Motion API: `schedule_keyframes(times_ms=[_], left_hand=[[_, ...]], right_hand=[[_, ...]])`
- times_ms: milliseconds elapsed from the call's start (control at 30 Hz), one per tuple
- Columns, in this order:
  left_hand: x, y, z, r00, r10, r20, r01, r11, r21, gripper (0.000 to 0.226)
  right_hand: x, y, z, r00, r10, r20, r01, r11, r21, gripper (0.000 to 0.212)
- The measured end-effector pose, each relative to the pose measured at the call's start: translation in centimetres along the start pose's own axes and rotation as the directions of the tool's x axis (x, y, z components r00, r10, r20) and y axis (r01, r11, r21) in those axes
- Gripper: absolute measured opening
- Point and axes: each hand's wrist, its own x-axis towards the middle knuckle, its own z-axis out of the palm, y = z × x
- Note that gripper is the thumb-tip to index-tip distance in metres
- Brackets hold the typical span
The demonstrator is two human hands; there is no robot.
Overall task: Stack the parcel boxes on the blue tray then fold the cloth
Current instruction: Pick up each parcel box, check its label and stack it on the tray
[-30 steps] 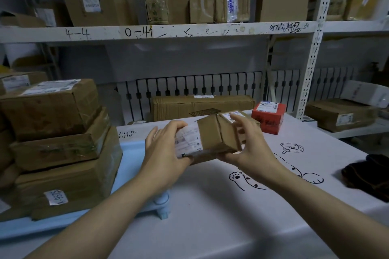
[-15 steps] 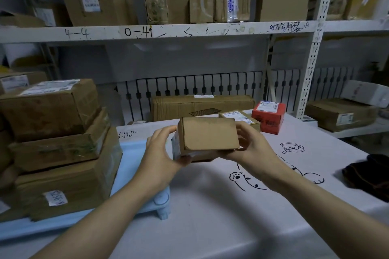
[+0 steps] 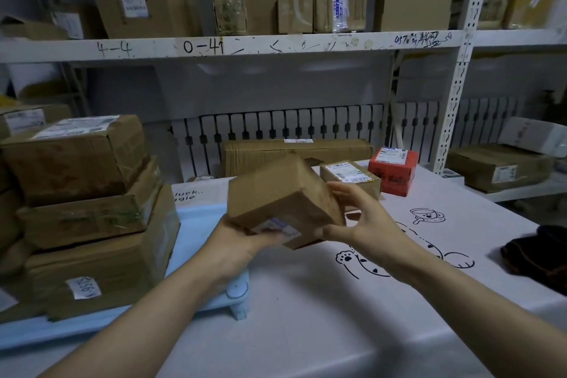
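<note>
Fingers (image 3: 267, 235) of our left hand (image 3: 236, 242) curl under a small brown box (image 3: 282, 198), gripping its lower edge, while our right hand (image 3: 365, 224) touches its right side with fingers spread and relaxed. We hold the box tilted above the white table (image 3: 306, 301), just right of the blue tray (image 3: 196, 215), where three boxes (image 3: 89, 215) sit stacked. A dark cloth (image 3: 540, 252) lies far right.

Small box (image 3: 283, 195), tilted, held above table (image 3: 306, 301): left hand (image 3: 237, 238) gripping underneath, right hand (image 3: 357, 224) touching its right side. Three-box stack (image 3: 89, 212) on blue tray (image 3: 196, 215). Beside: labelled box (image 3: 349, 176), red box (image 3: 392, 169). Dark cloth (image 3: 540, 256) far right.
</note>
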Motion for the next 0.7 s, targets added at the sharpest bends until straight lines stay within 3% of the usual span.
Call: schedule_keyframes(times_ms=[167,233,300,400,500,567,700], left_hand=[[0.2,-0.3,0.1,0.994,-0.114,0.006,0.114,0.986,-0.119,0.029],[0.6,-0.4,0.2,0.988,-0.147,-0.050,0.138,0.979,-0.149,0.028],[0.8,-0.4,0.1,0.977,-0.169,-0.127,0.151,0.979,-0.139,0.045],[0.7,-0.1,-0.2,0.957,-0.170,-0.236,0.169,0.985,-0.023,0.100],[0.4,0.2,-0.1,0.952,0.023,-0.306,0.041,0.978,0.203,0.107],[0.2,0.2,0.0,0.935,0.236,-0.264,-0.094,0.885,0.456,0.107],[0.0,0.7,0.7,0.823,0.568,0.003,-0.327,0.470,0.820,0.098]], right_hand=[[0.0,0.0,0.1,0.999,0.044,-0.030,-0.042,0.998,0.055,0.057],[0.0,0.0,0.3,0.997,0.030,-0.076,-0.024,0.997,0.078,0.055],[0.0,-0.1,0.4,0.992,0.007,-0.125,0.003,0.997,0.082,0.055],[0.1,0.2,0.5,0.983,-0.027,-0.181,0.038,0.998,0.058,0.056],[0.1,0.5,0.4,0.977,-0.052,-0.206,0.056,0.998,0.012,0.058],[0.3,0.7,0.5,0.972,-0.077,-0.222,0.071,0.997,-0.032,0.060],[0.4,0.7,1.0,0.959,-0.173,-0.225,0.139,0.978,-0.159,0.066]])
